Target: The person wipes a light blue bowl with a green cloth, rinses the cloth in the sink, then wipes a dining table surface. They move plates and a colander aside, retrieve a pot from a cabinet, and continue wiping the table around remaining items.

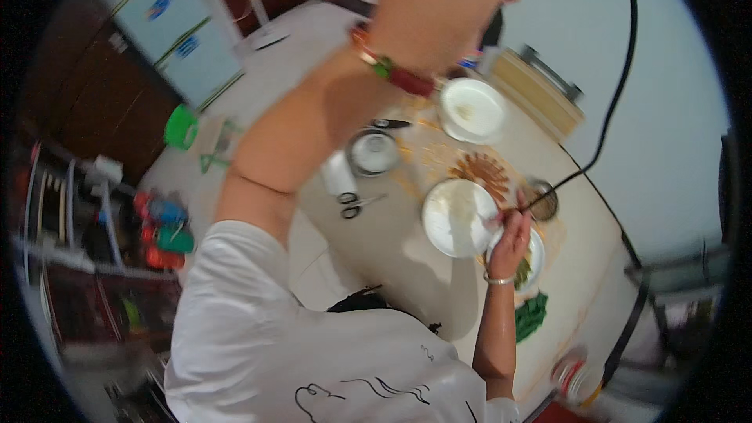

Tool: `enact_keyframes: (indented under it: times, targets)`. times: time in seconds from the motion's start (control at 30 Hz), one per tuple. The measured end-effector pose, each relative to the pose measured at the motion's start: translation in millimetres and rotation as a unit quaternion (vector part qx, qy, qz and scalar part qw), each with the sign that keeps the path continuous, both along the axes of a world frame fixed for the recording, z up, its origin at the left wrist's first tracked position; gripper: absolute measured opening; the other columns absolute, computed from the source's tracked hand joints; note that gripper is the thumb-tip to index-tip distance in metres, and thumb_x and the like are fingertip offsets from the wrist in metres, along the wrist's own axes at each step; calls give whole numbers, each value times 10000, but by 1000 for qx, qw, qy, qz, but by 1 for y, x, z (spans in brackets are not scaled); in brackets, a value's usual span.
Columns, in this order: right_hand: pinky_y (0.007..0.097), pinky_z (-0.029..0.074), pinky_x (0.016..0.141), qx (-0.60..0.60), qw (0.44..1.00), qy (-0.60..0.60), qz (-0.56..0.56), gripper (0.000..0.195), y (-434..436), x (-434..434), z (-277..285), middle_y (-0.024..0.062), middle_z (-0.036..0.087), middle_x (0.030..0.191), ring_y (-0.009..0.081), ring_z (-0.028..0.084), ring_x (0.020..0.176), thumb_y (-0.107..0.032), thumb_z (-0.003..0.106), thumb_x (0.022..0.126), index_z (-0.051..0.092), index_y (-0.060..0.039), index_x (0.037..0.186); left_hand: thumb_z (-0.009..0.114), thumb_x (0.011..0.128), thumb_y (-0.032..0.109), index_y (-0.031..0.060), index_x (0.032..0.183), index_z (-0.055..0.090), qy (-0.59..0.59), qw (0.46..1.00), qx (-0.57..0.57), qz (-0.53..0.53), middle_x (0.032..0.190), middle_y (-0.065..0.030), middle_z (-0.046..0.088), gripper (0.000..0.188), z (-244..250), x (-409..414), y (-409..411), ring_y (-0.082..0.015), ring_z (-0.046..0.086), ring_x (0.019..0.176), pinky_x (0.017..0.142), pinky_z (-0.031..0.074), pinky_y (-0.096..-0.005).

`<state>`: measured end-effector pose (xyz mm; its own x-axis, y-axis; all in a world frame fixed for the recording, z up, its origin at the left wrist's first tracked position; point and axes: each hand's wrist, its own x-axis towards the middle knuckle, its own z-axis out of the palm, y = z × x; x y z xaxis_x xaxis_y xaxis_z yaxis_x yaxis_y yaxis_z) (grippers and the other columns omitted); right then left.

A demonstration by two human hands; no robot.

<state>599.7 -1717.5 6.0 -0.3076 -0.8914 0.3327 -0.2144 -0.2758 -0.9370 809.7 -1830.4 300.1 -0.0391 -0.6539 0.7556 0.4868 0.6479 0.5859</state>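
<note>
My left arm is raised across the view, and my left hand (446, 6) is blurred close to the camera at the top, partly cut off. Whether it holds anything is not visible. My right hand (511, 244) is at the right rim of a white plate (443, 226), with the fingers bent and a black cable crossing in front of them. Some pale stuff lies on that plate. Beneath my right hand is a second white dish (536, 258) with green food in it. A round container (543, 200) stands just beyond my fingers.
Scissors (352, 207), a round lidded container (374, 153) and a black-handled tool (390, 124) lie on the table's left. Farther back are a brown trivet (480, 173) and a white basket (473, 110). Crumpled green material (530, 317) and a clear jar (576, 376) are at the right.
</note>
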Motion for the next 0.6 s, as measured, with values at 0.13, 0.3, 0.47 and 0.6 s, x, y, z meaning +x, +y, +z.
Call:
enact_keyframes:
  times: [0.13,0.3,0.47,0.6]
  targets:
    - [199,331,502,11,984,84,153,478,22,61,29,-30,415,614,60,380,535,-277,363,1055,402,22,1425,489,1016,261,-4,943,524,72,983,89,142,925,-143,642,277,-62,81,19,-173,617,695,664,526,-313]
    - [252,405,531,12,880,234,414,471,67,98,14,16,471,593,110,472,533,-231,435,1016,431,23,1412,391,1043,294,65,957,481,247,909,286,174,1198,-207,611,260,-178,168,113,-277,637,1062,715,525,-343]
    - [387,483,561,-82,684,448,570,403,115,121,7,149,615,687,291,611,588,-176,550,947,541,-130,1347,349,1051,379,99,826,459,356,843,367,166,1266,-256,576,376,-270,209,251,-302,615,1061,517,412,-214]
    - [452,490,557,-76,615,516,591,337,154,118,-14,159,646,699,352,632,624,-232,550,949,587,-149,1273,448,1025,299,66,1072,447,323,791,460,243,1195,-265,599,237,-288,193,350,-251,621,975,520,426,-184]
